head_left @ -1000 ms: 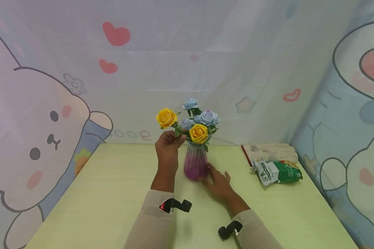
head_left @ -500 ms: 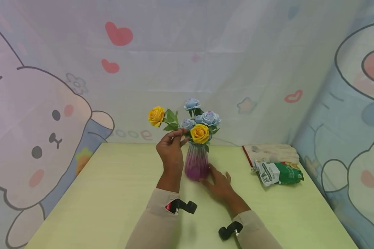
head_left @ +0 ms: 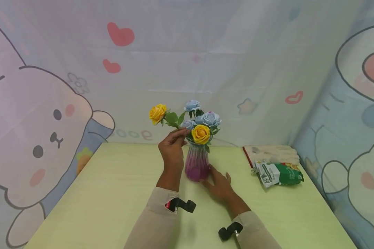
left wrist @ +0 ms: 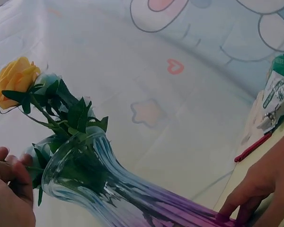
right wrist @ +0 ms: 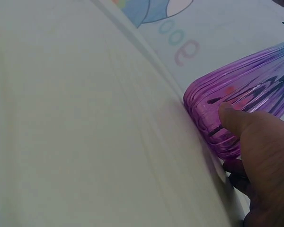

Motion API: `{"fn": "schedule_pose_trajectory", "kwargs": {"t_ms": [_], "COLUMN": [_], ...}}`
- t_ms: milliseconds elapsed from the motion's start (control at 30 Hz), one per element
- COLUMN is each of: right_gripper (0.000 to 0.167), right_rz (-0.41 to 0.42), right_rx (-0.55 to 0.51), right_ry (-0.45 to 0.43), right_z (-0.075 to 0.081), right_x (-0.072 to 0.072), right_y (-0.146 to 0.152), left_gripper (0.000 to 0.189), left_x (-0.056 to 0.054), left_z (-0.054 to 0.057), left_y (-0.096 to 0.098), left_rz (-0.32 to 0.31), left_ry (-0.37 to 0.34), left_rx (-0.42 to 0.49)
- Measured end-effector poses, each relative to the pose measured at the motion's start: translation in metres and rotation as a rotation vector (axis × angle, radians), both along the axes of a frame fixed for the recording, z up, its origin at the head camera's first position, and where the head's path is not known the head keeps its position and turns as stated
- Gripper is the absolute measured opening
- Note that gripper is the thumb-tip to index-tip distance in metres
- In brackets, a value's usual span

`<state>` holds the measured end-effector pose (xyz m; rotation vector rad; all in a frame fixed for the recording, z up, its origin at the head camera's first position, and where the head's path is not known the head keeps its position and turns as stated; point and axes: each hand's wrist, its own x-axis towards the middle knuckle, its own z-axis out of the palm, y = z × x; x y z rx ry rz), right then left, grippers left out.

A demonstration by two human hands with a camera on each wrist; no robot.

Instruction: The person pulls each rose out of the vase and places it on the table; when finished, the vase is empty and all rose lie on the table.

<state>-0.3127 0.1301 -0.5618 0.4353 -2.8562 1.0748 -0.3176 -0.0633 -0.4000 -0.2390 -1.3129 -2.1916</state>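
A ribbed glass vase point(head_left: 197, 162), clear at the neck and purple at the base, stands upright on the table. Blue roses point(head_left: 211, 118) and a yellow rose point(head_left: 201, 134) with green leaves fill its mouth. My left hand point(head_left: 172, 148) pinches the stem of another yellow rose point(head_left: 157, 114), whose bloom leans out to the left beside the vase. Where that stem ends is hidden behind the fingers and the other flowers. Low down, my right hand point(head_left: 219, 183) holds the vase's base, its thumb across the purple glass point(right wrist: 213, 101) in the right wrist view.
At the table's back right lies a green and white packet point(head_left: 278, 173), partly over a pale glove point(head_left: 272, 152) with a red cuff edge. A printed cloth point(head_left: 174, 52) hangs behind the pale yellow-green table point(head_left: 118, 193).
The left hand's yellow rose has swung left and tilted outward, and more of its leaves show. That hand has turned slightly and shifted right. The right hand stays at the vase's base.
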Motion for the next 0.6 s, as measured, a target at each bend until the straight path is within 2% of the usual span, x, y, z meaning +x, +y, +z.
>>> {"fn": "schedule_pose_trajectory", "kwargs": {"t_ms": [67,267,600], "right_gripper": [0.086,0.086,0.084], "right_rz": [0.000,-0.003,0.003], "right_rx": [0.002,0.006,0.003], "right_ry": [-0.005,0.007,0.015], "right_z": [0.000,0.000,-0.004], "right_x": [0.000,0.000,-0.003], "right_y": [0.000,0.000,0.001], "left_gripper": [0.014,0.019,0.021], "left_x": [-0.002,-0.003,0.002], "left_z": [0.000,0.002,0.008], "left_y": [-0.002,-0.012,-0.027], "left_rz": [0.016,0.027,0.051], "left_ry": [0.005,-0.012,-0.067], "left_rx": [-0.030,-0.040,0.077]}}
